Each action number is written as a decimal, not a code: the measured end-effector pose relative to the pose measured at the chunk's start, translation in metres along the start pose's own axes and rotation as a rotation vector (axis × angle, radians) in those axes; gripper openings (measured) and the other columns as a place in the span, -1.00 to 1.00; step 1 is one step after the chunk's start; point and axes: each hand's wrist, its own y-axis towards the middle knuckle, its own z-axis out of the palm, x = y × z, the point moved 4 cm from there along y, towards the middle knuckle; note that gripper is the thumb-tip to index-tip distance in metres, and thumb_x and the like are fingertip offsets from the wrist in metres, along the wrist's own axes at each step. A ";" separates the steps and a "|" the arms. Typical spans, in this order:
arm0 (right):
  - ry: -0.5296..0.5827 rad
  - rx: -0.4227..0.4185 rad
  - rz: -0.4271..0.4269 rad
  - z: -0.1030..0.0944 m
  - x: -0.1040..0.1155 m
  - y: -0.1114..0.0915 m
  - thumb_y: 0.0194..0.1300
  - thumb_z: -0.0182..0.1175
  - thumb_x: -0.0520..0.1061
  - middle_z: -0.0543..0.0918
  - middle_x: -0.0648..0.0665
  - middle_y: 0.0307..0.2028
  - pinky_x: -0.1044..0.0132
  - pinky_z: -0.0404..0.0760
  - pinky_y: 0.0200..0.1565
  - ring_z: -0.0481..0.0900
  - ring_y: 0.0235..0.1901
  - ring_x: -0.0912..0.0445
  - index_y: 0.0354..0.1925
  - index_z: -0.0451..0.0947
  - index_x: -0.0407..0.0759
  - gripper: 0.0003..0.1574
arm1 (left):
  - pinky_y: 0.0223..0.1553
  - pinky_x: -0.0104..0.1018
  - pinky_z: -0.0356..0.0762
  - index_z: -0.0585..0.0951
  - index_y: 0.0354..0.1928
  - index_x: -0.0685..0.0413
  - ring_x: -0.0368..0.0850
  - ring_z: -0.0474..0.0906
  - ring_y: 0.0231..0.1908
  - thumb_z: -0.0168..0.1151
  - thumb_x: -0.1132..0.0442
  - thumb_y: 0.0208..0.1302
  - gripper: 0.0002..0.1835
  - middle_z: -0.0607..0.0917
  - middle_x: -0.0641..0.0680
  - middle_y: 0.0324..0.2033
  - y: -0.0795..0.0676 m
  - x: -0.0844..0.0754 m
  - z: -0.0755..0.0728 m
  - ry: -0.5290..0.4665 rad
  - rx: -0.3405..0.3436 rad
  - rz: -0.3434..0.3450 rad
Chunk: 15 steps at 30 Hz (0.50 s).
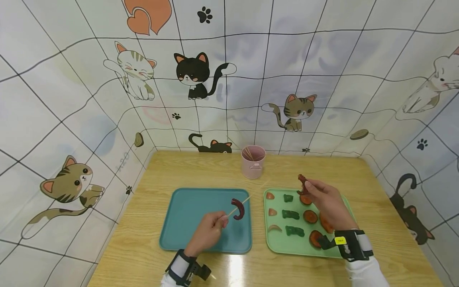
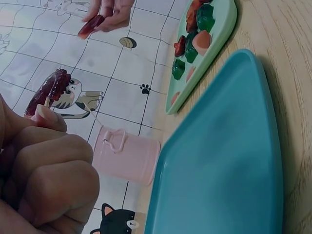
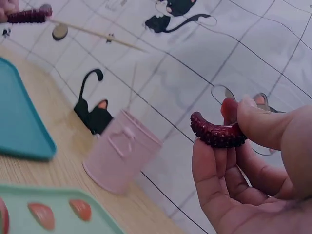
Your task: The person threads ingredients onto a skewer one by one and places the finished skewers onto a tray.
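Observation:
My left hand [image 1: 207,232] grips a thin wooden skewer [image 1: 247,198] over the right part of the teal tray [image 1: 191,213]. Threaded on that skewer is a curved, dark red toy octopus tentacle [image 1: 242,209], with the stick's tip poking out beyond it. Above the back of the green tray [image 1: 285,245], my right hand [image 1: 328,201] pinches a second tentacle [image 1: 302,184] between thumb and fingers. In the right wrist view, this tentacle [image 3: 217,135] shows bumpy suckers along its underside. The left wrist view shows my curled left fingers [image 2: 58,170] close up.
A pink bucket [image 1: 252,168] with several skewers stands behind the trays. On the green tray lie green pieces [image 1: 291,214], round brown-orange slices [image 1: 310,216] and small pinkish pieces [image 1: 272,212]. A cat-patterned sheet [image 1: 244,91] hangs behind the wooden table [image 1: 125,259].

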 end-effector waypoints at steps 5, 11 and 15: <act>0.145 0.046 0.003 0.022 0.002 0.008 0.54 0.12 0.16 0.52 0.13 0.12 0.52 0.57 0.11 0.66 0.01 0.31 0.35 0.40 -0.24 -0.34 | -0.50 -0.48 0.17 0.47 -0.53 0.10 -0.36 0.11 -0.64 -0.01 0.30 0.60 -0.60 0.32 -0.12 -0.64 0.000 -0.003 0.003 -0.011 0.013 0.012; 0.276 0.066 0.006 0.045 0.008 0.014 0.53 0.18 0.03 0.58 0.10 0.14 0.41 0.61 0.13 0.60 0.04 0.24 0.38 0.38 -0.36 -0.34 | -0.53 -0.49 0.14 0.48 -0.52 0.15 -0.36 0.08 -0.67 -0.03 0.31 0.61 -0.60 0.30 -0.12 -0.66 -0.001 -0.008 0.008 -0.031 0.044 0.025; 0.321 0.085 0.008 0.056 0.010 0.016 0.54 0.18 -0.05 0.57 0.03 0.13 0.39 0.62 0.12 0.60 0.01 0.20 0.32 0.44 -0.35 -0.45 | -0.54 -0.49 0.13 0.48 -0.53 0.14 -0.36 0.07 -0.67 -0.03 0.32 0.61 -0.60 0.30 -0.12 -0.66 -0.001 -0.009 0.011 -0.042 0.055 0.025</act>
